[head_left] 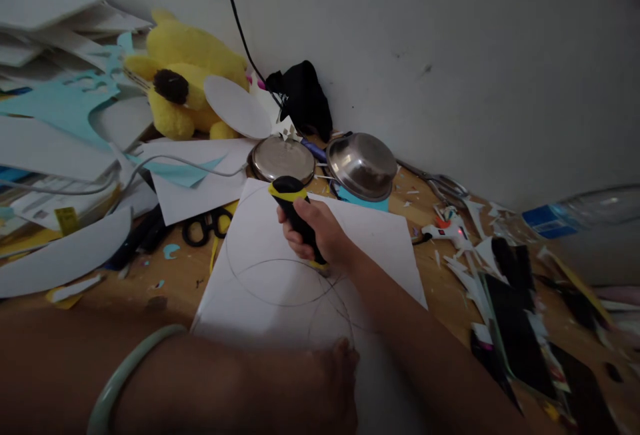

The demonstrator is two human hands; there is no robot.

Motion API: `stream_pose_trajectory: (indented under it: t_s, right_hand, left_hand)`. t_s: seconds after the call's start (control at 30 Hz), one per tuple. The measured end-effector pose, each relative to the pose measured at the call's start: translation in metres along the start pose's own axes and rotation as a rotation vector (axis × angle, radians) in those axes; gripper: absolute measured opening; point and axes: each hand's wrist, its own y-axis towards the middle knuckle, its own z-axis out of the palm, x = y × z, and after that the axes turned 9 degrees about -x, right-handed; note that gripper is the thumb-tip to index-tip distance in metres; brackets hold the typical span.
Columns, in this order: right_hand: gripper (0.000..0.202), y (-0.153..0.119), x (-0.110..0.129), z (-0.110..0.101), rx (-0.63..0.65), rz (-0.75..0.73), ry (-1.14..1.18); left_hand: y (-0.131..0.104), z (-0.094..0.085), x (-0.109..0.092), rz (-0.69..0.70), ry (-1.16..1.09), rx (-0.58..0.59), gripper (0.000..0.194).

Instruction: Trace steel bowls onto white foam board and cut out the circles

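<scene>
My right hand (320,228) is wrapped round a black and yellow handled tool (300,221), whose lower end meets a white board (390,241). Pencil-like curves and circles are drawn on the board. My left hand (335,381) rests low on the board near its front, fingers curled together; whether anything is under them is hidden. A pale green bangle (120,381) circles the left forearm.
Behind the board lie a round metal lid (283,158) and an upturned steel bowl (363,165). Black scissors (207,225), white sheets and a yellow plush toy (190,75) are left. A glue gun (447,231), paper scraps and a plastic bottle (580,211) are right.
</scene>
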Motion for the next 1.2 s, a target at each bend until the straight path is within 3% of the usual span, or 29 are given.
stream_pose_trajectory:
  t_s: [0.13, 0.3, 0.47, 0.57, 0.7, 0.87, 1.0, 1.2]
  right_hand:
    - [0.039, -0.003, 0.001, 0.000, -0.102, -0.086, 0.021]
    - [0.041, -0.013, 0.017, 0.002, -0.280, -0.216, 0.001]
    - [0.041, -0.031, 0.038, 0.006, -0.618, -0.356, -0.066]
    - [0.040, -0.045, 0.033, 0.005, -0.804, -0.423, -0.120]
    - [0.039, -0.059, 0.010, -0.005, -0.942, -0.476, -0.127]
    - [0.040, -0.060, -0.009, -0.020, -1.006, -0.465, -0.025]
    - [0.042, -0.054, -0.012, -0.025, -0.992, -0.465, -0.031]
    - [0.043, -0.046, -0.009, -0.027, -0.958, -0.420, -0.040]
  left_hand:
    - [0.001, -0.005, -0.004, -0.015, 0.039, 0.043, 0.030]
    - [0.000, -0.013, -0.017, -0.113, 0.113, 0.005, 0.031]
    - [0.000, -0.030, -0.024, -0.087, 0.097, -0.028, 0.031]
    - [0.001, -0.037, -0.022, -0.122, 0.093, -0.016, 0.032]
    - [0.001, -0.024, -0.009, -0.269, 0.080, 0.051, 0.058]
    - [0.003, -0.003, 0.011, -0.323, -0.017, 0.170, 0.066]
    - [0.006, -0.007, 0.016, -0.295, -0.072, 0.248, 0.067]
    - [0.009, -0.010, 0.019, -0.199, -0.045, 0.244, 0.070]
